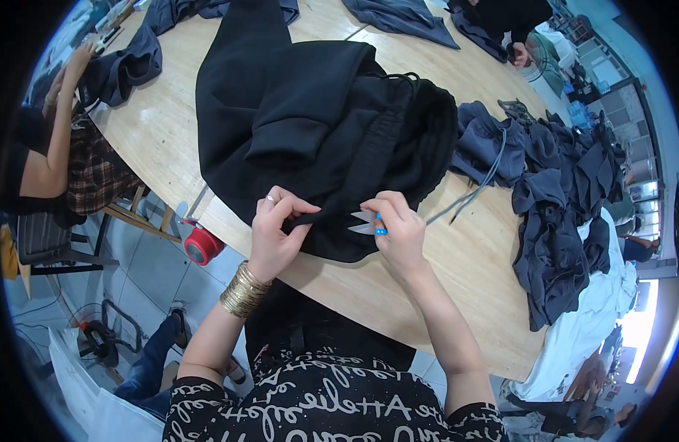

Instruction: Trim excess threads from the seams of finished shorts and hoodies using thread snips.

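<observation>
Black drawstring trousers lie folded over on the wooden table in front of me, with the gathered waistband to the right and a ribbed cuff on top. My left hand pinches a bit of the black cloth near the table's front edge. In my right hand is a pair of small thread snips with blue on the handle. Their two pale blades stand apart and point left, toward the pinched cloth. Whether the blades touch the cloth, I cannot tell.
Dark grey garments are heaped at the right, some on white cloth. A grey pair with a drawstring lies beside the black trousers. A red round object hangs at the table's left edge. Other people work at the far left and far right.
</observation>
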The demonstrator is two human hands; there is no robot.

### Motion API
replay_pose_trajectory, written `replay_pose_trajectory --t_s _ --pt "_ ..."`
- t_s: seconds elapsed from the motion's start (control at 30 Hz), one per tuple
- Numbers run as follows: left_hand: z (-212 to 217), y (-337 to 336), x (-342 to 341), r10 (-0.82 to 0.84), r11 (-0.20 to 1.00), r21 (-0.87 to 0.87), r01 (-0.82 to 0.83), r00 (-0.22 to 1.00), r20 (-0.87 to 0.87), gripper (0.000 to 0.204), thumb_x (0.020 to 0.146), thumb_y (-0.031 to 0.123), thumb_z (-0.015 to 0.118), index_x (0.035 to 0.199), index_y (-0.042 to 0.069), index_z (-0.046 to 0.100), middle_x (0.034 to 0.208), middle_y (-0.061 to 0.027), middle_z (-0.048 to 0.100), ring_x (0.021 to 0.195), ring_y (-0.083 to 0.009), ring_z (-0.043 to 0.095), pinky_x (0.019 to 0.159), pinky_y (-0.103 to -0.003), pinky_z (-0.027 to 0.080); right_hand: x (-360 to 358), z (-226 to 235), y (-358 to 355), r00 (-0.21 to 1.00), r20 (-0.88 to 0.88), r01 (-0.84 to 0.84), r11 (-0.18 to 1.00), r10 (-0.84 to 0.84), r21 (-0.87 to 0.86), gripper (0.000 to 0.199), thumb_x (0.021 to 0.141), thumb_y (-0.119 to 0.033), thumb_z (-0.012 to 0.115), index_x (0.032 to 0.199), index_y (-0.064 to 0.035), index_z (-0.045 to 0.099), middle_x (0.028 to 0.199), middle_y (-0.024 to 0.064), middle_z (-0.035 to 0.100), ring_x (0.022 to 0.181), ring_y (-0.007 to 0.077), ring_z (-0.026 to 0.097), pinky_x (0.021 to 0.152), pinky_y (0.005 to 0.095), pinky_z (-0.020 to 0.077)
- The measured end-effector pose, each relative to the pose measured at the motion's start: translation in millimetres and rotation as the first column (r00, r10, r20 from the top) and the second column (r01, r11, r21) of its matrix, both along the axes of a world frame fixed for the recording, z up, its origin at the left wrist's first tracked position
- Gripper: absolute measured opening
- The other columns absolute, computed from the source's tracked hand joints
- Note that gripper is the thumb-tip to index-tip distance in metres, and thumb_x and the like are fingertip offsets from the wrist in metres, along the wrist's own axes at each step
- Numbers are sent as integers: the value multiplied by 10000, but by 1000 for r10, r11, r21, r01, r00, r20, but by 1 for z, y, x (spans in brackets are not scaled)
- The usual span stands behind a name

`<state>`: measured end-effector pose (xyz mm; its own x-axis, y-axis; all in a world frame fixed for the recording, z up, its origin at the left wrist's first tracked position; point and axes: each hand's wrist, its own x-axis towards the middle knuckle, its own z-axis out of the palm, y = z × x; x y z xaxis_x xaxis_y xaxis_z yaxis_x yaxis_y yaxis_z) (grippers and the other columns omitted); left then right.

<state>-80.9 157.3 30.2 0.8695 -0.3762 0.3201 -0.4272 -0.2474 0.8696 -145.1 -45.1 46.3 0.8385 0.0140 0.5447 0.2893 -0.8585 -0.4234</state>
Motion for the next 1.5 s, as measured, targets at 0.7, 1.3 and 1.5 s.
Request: replay_pose_trajectory --t_s 0.7,1.3,1.5 --pt "3 -14 13 -51 889 446 -104 945 323 234 750 227 723 907 93 611 912 -55 583 908 -231 531 780 -359 367 -142 97 -70 220 -920 -47 938 -324 -342 103 764 -93 658 840 -29 633 736 129 631 666 259 613 607 322 453" --pt "28 -13 15 -405 907 -326 264 758 -511 186 840 163 669 912 2 610 794 -16 581 710 -66 489 665 -219 412 -10 19 34 984 -6 177 960 -180 217 255 693 77 658 906 -61 631 807 77 534 659 224 579 540 313 461" --pt "25 -12 12 -312 949 -163 270 879 -361 137 850 116 653 912 9 596 802 23 562 752 -44 487 694 -195 409 -28 31 20 970 -235 192 768 -56 612 54 846 -53 604 879 -30 568 842 4 501 574 120 465 504 227 373"
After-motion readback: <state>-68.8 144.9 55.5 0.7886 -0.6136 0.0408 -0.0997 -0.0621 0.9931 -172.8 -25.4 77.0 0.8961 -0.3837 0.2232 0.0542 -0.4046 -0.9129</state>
